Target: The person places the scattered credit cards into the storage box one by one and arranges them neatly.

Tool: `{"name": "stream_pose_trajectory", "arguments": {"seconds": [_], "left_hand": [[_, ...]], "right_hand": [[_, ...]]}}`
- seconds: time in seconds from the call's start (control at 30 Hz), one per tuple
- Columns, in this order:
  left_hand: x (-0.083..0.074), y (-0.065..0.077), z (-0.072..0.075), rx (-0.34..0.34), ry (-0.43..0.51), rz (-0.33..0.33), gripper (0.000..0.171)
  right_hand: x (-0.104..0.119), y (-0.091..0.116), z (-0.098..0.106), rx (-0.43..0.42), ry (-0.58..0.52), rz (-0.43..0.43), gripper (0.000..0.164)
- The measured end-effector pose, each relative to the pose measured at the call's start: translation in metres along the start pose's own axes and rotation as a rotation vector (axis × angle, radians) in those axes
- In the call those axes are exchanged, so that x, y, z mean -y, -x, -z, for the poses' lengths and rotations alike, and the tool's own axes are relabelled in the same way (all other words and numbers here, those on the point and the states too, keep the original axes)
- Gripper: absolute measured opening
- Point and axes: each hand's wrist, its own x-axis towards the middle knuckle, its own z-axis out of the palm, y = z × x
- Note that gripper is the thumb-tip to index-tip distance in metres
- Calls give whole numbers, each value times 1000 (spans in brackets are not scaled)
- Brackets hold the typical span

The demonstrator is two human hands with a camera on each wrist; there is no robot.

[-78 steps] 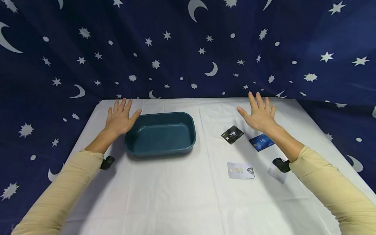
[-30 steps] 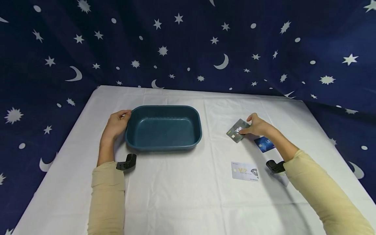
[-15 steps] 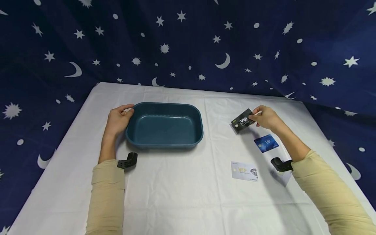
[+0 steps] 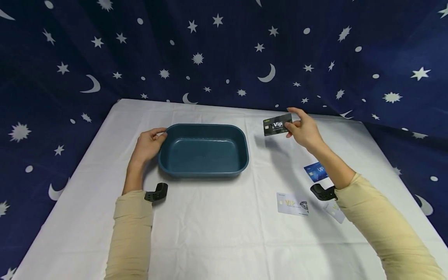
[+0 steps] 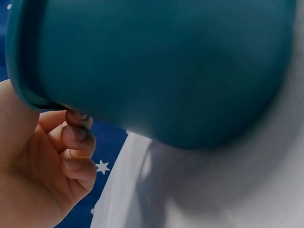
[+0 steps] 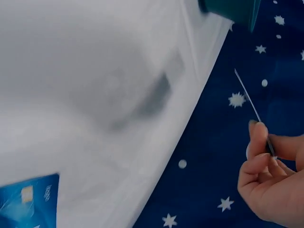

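Note:
My right hand (image 4: 305, 131) pinches a black VIP card (image 4: 273, 126) by its right end and holds it above the table, right of the teal plastic tub (image 4: 203, 154). From the right wrist camera the black card (image 6: 247, 96) shows nearly edge-on between thumb and fingers. My left hand (image 4: 148, 145) grips the tub's left rim. Close up in the left wrist view, that hand (image 5: 42, 166) has its fingers curled under the rim of the tub (image 5: 156, 71). No card shows inside the tub.
On the white tablecloth (image 4: 210, 225) lie a blue VIP card (image 4: 315, 172), a silver VIP card (image 4: 292, 204) and a pale card (image 4: 336, 212) partly under the right wrist's camera. A dark blue curtain (image 4: 231, 46) with stars and moons hangs behind the table.
Both hands were spread and held nothing at first. The left took hold of the tub's rim, and the tub shifted slightly right. The right picked up the black card and raised it away from me, leftward.

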Motion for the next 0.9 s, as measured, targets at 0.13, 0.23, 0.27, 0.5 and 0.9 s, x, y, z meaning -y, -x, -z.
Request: {"name": "stream_pose_trajectory", "arguments": {"seconds": [0.13, 0.23, 0.27, 0.5, 0.9], "left_hand": [[0, 1, 2, 14, 8, 10, 38], [-1, 2, 3, 28, 14, 1, 38], [-1, 2, 3, 33, 15, -3, 39], [-3, 3, 3, 40, 0, -8, 39], [-3, 4, 2, 34, -3, -2, 39]], "right_hand": [[8, -3, -7, 0, -114, 18, 51], [13, -4, -12, 32, -227, 1, 55], [14, -5, -13, 45, -274, -7, 58], [22, -4, -19, 132, -402, -57, 75], [36, -1, -31, 141, -196, 118, 73]]}}
